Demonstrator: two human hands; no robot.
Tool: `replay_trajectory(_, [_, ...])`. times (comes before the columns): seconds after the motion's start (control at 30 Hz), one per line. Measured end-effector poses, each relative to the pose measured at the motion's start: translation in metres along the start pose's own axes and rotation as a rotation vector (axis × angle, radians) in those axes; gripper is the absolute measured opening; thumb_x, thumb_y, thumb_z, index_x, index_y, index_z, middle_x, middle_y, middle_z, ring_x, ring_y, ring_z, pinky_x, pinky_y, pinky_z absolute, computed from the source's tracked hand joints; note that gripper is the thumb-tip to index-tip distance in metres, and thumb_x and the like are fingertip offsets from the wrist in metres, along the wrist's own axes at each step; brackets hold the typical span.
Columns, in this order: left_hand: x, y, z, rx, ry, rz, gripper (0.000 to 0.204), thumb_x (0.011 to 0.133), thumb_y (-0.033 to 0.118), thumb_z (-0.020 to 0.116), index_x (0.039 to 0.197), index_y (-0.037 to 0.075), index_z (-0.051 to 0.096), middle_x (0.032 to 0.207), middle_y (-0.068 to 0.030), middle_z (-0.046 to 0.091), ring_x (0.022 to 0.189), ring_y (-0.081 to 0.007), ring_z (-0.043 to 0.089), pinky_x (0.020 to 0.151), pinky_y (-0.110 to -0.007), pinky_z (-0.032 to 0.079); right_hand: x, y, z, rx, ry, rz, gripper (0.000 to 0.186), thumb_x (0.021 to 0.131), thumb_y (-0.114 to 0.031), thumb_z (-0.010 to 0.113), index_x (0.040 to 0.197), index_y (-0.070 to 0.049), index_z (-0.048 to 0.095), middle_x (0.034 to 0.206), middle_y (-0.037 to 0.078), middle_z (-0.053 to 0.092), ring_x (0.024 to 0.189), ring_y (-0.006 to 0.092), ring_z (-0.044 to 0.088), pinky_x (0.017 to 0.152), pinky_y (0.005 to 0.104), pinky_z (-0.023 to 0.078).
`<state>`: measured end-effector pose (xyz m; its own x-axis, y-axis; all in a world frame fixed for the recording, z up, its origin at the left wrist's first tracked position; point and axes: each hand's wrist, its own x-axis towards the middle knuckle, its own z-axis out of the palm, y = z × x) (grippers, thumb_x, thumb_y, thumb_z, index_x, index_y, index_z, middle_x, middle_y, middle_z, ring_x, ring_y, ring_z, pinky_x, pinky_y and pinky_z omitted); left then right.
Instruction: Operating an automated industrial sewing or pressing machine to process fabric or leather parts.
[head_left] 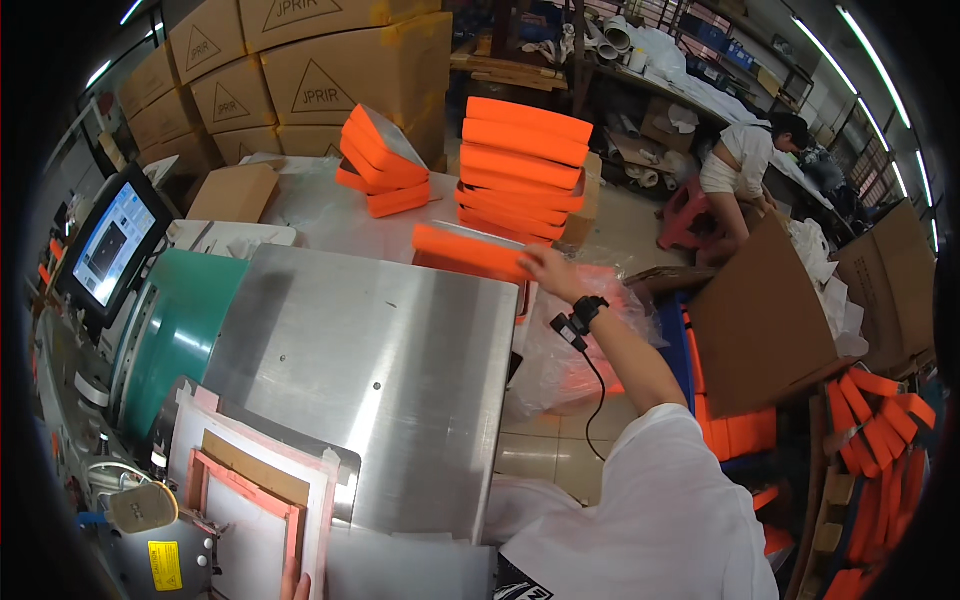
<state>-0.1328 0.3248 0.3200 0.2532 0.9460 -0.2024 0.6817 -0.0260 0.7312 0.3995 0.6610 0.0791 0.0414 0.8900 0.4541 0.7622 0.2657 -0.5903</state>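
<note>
My right hand, with a dark band and cabled device at its wrist, grips the right end of a bright orange flat piece with a pale top. That piece is at the far edge of the bare metal plate, in front of the orange stacks. Two fingers of my left hand show at the lower edge, stretched out and apart. They rest beside the pink-edged frame; the rest of this hand is cut off. A larger white frame surrounds the pink one.
Orange pieces form a tall stack and a shorter one. At left are a screen and a green panel. Cartons stand behind. An open carton and a bending person are at right.
</note>
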Motion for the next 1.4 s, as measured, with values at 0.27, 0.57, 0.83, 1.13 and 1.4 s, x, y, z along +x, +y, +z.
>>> replay_trajectory(0.27, [-0.023,-0.002,0.032,-0.960,0.083,-0.206,0.109,0.073,0.084,0.039,0.150,0.010,0.015,0.151,-0.0242,0.020,0.136,-0.0431,0.026,0.103,-0.062,0.031,0.025,-0.205,-0.143,0.101,-0.179,-0.222,0.021,0.086,-0.017,0.064,0.094,0.003,0.061,0.082,0.014,0.062,0.076,0.0239,0.060,0.069,0.0317,0.047])
replay_trajectory(0.57, [-0.096,-0.031,0.065,-1.107,0.405,-0.517,0.048,0.093,0.033,0.051,0.127,-0.001,0.053,0.123,-0.0170,0.056,0.115,-0.0332,0.054,0.090,-0.051,0.046,-0.073,-0.407,-0.107,0.553,-0.937,-1.286,0.019,0.089,-0.012,0.056,0.074,-0.001,0.061,0.079,0.008,0.058,0.070,0.0183,0.055,0.063,0.0325,0.052])
replay_trajectory(0.83, [-0.224,-0.024,0.062,-0.992,1.284,-0.564,0.073,0.067,0.021,0.046,0.137,0.000,0.039,0.125,-0.0193,0.051,0.111,-0.0305,0.054,0.095,-0.041,0.043,-0.025,-0.450,0.088,0.546,-1.181,-0.737,0.027,0.086,-0.018,0.065,0.108,-0.002,0.060,0.098,0.008,0.059,0.087,0.0177,0.058,0.074,0.0300,0.050])
replay_trajectory(1.13, [-0.183,-0.045,0.009,-0.588,1.509,-0.628,0.080,0.067,0.022,0.043,0.145,0.012,0.027,0.118,-0.0140,0.052,0.078,-0.0192,0.062,0.041,-0.026,0.048,-0.046,-0.511,0.233,0.710,-1.219,-0.970,0.054,0.065,-0.025,0.084,0.108,-0.002,0.060,0.090,0.012,0.062,0.080,0.0234,0.060,0.074,0.0375,0.047])
replay_trajectory(1.4, [-0.126,-0.057,-0.042,-0.225,1.300,-0.603,0.072,0.078,0.021,0.040,0.147,0.008,0.025,0.143,-0.0158,0.036,0.129,-0.0262,0.039,0.106,-0.038,0.031,-0.032,-0.489,0.259,0.616,-1.003,-1.140,0.032,0.076,-0.017,0.072,0.103,-0.006,0.059,0.091,0.013,0.061,0.082,0.0219,0.059,0.074,0.0338,0.047])
